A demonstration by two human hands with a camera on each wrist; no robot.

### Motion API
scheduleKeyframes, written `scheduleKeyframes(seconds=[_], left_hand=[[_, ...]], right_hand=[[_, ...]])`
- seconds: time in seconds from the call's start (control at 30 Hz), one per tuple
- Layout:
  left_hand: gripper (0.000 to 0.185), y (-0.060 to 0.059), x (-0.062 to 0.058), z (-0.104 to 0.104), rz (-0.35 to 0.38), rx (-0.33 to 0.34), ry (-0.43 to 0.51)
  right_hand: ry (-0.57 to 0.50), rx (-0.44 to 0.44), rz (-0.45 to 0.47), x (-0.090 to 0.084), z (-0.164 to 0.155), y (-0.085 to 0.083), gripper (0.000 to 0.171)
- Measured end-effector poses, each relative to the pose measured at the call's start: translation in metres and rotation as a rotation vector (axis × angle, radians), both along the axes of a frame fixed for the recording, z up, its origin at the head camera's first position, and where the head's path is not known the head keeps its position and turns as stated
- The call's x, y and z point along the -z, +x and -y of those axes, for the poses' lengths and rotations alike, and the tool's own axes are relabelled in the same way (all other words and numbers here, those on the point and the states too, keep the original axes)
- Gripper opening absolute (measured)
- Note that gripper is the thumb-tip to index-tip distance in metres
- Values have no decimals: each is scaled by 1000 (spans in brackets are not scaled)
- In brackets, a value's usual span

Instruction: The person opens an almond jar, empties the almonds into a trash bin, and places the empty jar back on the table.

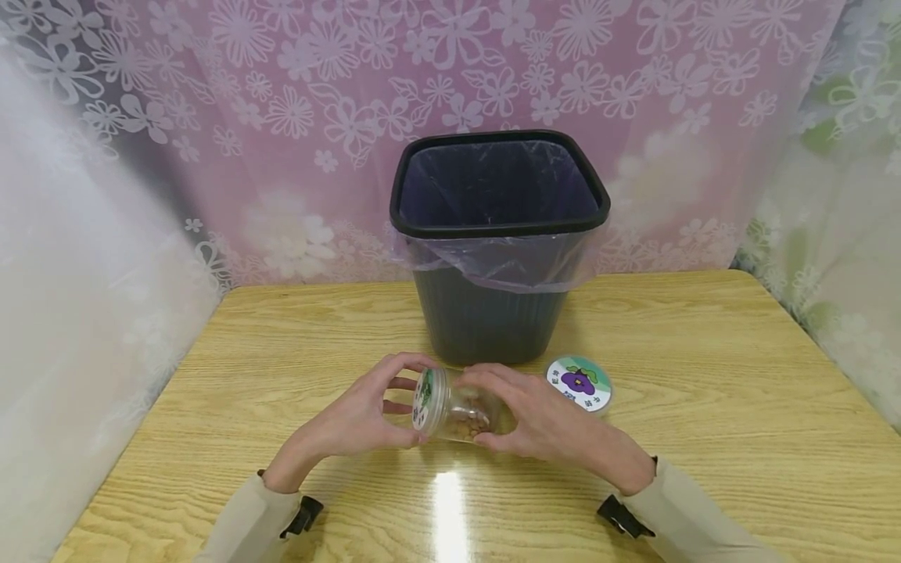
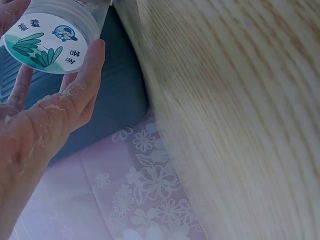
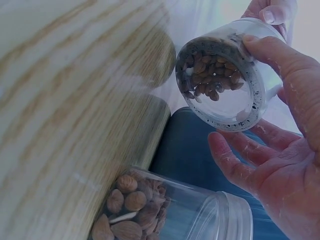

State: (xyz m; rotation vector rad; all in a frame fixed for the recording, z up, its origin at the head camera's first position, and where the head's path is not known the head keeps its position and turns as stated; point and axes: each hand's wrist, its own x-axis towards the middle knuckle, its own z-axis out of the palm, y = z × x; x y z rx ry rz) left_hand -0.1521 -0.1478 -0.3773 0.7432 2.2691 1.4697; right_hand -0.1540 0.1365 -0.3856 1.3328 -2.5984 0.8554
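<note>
I hold a clear plastic jar [image 1: 464, 413] sideways just above the wooden table [image 1: 704, 375], in front of the bin. My left hand [image 1: 359, 418] grips its white lid [image 1: 428, 399], fingers curled round the rim. That lid's green leaf label [image 2: 47, 40] shows in the left wrist view, with my left hand [image 2: 60, 115] round it. My right hand [image 1: 542, 418] grips the jar's body. In the right wrist view the jar's base [image 3: 222, 75] faces the camera with brown nuts inside, held by my right hand [image 3: 280, 165].
A black bin [image 1: 493, 313] with a clear liner stands at the back of the table, open and close behind my hands. A second jar [image 1: 579, 383] with a purple-picture lid stands to the right; almonds fill this second jar [image 3: 150, 210].
</note>
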Motion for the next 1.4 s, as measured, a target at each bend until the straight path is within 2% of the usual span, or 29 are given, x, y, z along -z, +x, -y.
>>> scheduleKeyframes(seconds=[0.27,0.7,1.4], left_hand=[[82,0,0,0,-11,-5,-24],[77,0,-1,1,37,-35,-43],[75,0,-2,2,32,-99,-168]], right_hand=[[-12,-13,5,1,-1,0,68],[9,-8,-9,1,0,0,67],[24,2,-23,1,0,2,69]])
